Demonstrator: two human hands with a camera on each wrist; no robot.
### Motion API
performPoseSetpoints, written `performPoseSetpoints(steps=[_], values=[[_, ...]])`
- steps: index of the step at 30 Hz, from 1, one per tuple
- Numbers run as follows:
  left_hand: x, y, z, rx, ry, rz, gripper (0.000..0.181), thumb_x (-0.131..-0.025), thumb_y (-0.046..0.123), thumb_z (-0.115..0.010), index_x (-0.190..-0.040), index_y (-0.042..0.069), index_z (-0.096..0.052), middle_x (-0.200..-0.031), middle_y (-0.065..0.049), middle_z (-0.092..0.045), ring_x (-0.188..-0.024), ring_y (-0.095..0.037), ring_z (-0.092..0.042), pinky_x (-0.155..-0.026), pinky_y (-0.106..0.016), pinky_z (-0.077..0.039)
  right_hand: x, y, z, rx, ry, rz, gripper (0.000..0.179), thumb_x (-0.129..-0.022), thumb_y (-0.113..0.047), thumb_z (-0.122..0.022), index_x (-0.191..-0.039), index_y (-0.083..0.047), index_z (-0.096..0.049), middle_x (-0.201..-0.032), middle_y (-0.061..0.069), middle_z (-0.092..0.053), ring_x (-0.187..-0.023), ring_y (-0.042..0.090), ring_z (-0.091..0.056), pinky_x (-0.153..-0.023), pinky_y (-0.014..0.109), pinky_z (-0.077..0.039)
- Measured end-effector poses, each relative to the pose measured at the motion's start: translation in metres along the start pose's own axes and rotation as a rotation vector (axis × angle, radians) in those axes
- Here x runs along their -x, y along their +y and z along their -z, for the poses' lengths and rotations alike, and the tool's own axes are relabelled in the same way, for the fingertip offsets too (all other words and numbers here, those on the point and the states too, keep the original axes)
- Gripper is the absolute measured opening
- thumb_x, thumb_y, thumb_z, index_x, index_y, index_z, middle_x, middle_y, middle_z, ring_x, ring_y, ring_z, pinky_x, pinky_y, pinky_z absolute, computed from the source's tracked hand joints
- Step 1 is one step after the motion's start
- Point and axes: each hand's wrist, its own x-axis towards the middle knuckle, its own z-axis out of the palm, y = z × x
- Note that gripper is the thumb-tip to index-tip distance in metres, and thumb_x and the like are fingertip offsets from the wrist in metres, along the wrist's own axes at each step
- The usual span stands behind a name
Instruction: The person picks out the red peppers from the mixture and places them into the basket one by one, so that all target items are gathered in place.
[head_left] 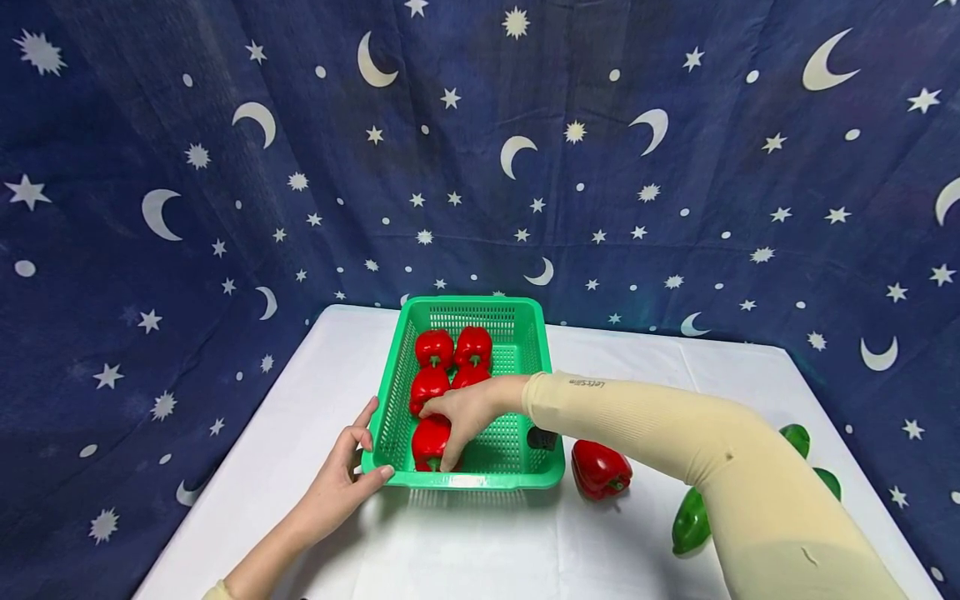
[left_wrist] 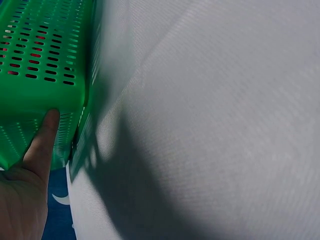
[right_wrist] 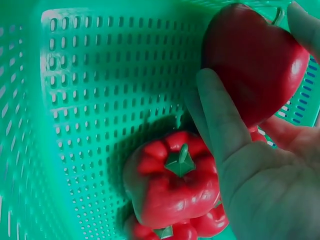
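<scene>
In the head view, a green plastic basket (head_left: 465, 481) with perforated sides holds several red bell peppers (head_left: 435, 346) along its left side. My right hand (head_left: 468, 407) reaches into it and grips the nearest red bell pepper (head_left: 429, 440) at the near left corner. The right wrist view shows fingers and thumb on either side of that bell pepper (right_wrist: 255, 62), with another pepper (right_wrist: 172, 185) below it. At the basket's near left corner, my left hand (head_left: 337, 479) holds the rim between thumb and fingers. Part of the peppers is hidden by the right hand.
One red bell pepper (head_left: 600, 471) lies on the white tablecloth (head_left: 465, 550), right of the basket. Green peppers (head_left: 690, 521) lie farther right, partly behind the right sleeve (head_left: 675, 433). A dark blue curtain (head_left: 480, 208) with moons and stars hangs around the table.
</scene>
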Motion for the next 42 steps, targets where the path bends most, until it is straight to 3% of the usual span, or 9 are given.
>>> performPoseSetpoints(steps=[6,27,35,42], values=[[-0.0007,0.001,0.0,0.0,-0.002,0.005,0.036,-0.096,-0.002,-0.067,-0.106,0.006,-0.033,-0.171,-0.001,-0.012,-0.134,-0.05,-0.041,-0.083,-0.034,-0.052,0.0005,0.004,0.0024,-0.029,-0.018,-0.013,0.091,-0.076,-0.032,-0.088,-0.154,-0.019,-0.043,-0.13,-0.008,-0.052,-0.119,0.014,-0.044,-0.084,0.031,-0.052],[-0.0009,0.0011,0.0003,-0.008,-0.002,-0.007,0.035,-0.096,-0.005,-0.065,-0.106,0.005,-0.033,-0.171,-0.003,-0.012,-0.135,-0.05,-0.04,-0.081,-0.033,-0.052,0.002,0.0058,0.0025,0.054,0.021,-0.026,0.071,-0.085,-0.023,-0.083,-0.149,-0.018,-0.051,-0.131,-0.007,-0.056,-0.116,0.013,-0.047,-0.088,0.03,-0.049],[-0.0001,0.0014,0.0,-0.003,-0.002,-0.003,0.035,-0.096,-0.002,-0.066,-0.106,0.005,-0.033,-0.171,-0.003,-0.012,-0.139,-0.048,-0.037,-0.081,-0.034,-0.053,0.0002,0.0014,-0.0019,0.06,0.065,-0.012,0.062,-0.09,-0.022,-0.079,-0.145,-0.014,-0.054,-0.123,-0.006,-0.058,-0.11,0.012,-0.049,-0.085,0.027,-0.05],[0.0003,0.0022,0.0,-0.01,-0.008,-0.004,0.035,-0.097,0.0,-0.066,-0.107,0.005,-0.033,-0.171,-0.003,-0.011,-0.139,-0.048,-0.037,-0.082,-0.034,-0.053,0.0013,-0.0002,-0.0024,0.064,0.059,-0.011,0.067,-0.092,-0.029,-0.077,-0.15,-0.014,-0.048,-0.139,-0.005,-0.055,-0.12,0.011,-0.048,-0.094,0.028,-0.047]])
